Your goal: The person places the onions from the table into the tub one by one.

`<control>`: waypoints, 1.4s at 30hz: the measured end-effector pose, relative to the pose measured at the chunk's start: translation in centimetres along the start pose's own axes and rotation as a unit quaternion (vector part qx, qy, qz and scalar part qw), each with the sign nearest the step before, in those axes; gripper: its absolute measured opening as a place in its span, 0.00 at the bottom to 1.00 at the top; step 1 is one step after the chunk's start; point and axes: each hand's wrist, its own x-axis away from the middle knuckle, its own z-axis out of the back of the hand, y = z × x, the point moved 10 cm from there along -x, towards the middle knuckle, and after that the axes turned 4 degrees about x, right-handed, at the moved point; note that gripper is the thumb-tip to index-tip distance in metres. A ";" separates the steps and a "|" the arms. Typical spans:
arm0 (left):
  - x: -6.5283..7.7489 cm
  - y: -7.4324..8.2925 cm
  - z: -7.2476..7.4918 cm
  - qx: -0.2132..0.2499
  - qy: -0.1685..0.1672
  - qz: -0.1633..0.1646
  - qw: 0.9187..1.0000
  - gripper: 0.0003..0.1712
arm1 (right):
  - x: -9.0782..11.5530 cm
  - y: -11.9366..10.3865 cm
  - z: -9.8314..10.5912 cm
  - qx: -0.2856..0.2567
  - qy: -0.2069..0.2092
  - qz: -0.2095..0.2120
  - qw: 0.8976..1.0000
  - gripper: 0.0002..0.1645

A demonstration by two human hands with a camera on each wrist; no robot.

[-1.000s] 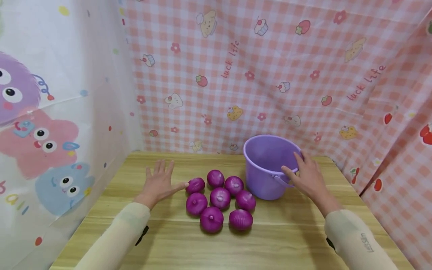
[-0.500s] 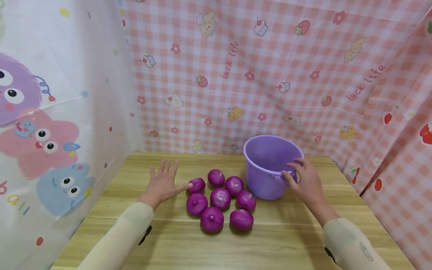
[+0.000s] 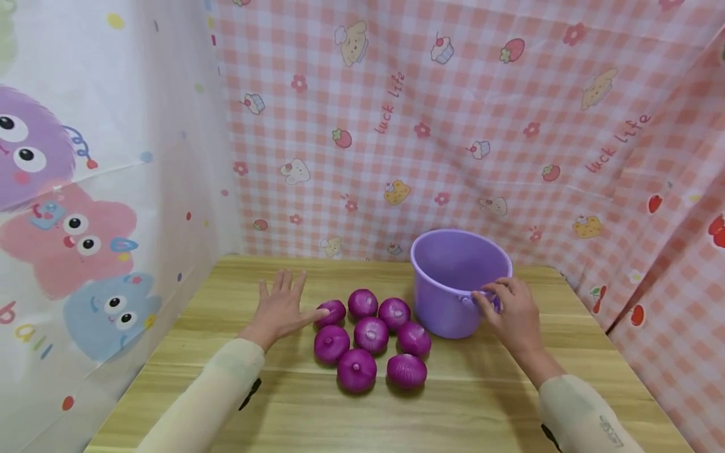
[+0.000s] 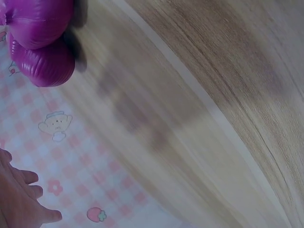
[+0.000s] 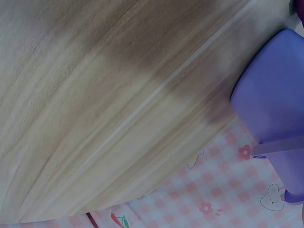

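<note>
A purple plastic bucket [image 3: 447, 308] stands upright at the back right, its inside wall visible. At its right front rim, my right hand [image 3: 512, 314] pinches the bucket with thumb and fingertips beside the handle's joint. Part of the handle [image 5: 280, 147] shows in the right wrist view, where that hand is almost wholly out of frame. Several red onions [image 3: 370, 335] lie bunched left of the bucket. My left hand [image 3: 280, 311] is spread flat to their left, its thumb tip overlapping the leftmost onion [image 3: 334, 314]. In the left wrist view, its fingers [image 4: 28, 176] are stretched out.
Everything rests on a wood-grain table [image 3: 453, 409]. Behind it hangs a pink checked cloth [image 3: 317, 207], close to the bucket's back. A white cartoon-print cloth [image 3: 170, 176] hangs on the left, and more checked cloth [image 3: 680, 302] on the right.
My right hand has moved down and slightly left along the bucket's rim, its fingers coming together. The left hand has shifted slightly right toward the onions. Bucket and onions stay in place.
</note>
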 end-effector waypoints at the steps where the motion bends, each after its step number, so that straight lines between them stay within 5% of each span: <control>1: 0.0 0.1 0.0 0.000 0.000 -0.001 1.000 0.63 | 0.1 0.0 0.0 -0.002 0.006 -0.002 1.000 0.17; 7: -0.2 0.3 -0.1 0.001 0.005 -0.003 1.000 0.64 | 0.5 0.3 -0.1 -0.016 0.035 -0.043 0.998 0.31; 21: -1.1 0.7 -2.1 0.080 -0.031 0.024 0.996 0.63 | 0.7 0.7 -0.3 -0.030 0.057 -0.099 0.993 0.20; 32: -0.8 -0.9 -4.4 0.175 -0.045 0.077 0.981 0.61 | 0.8 0.7 -0.5 -0.029 0.054 -0.101 0.993 0.19; 42: -0.7 -1.1 -6.0 0.270 -0.063 0.110 0.954 0.62 | 0.8 0.7 -0.5 -0.026 0.054 -0.103 0.993 0.19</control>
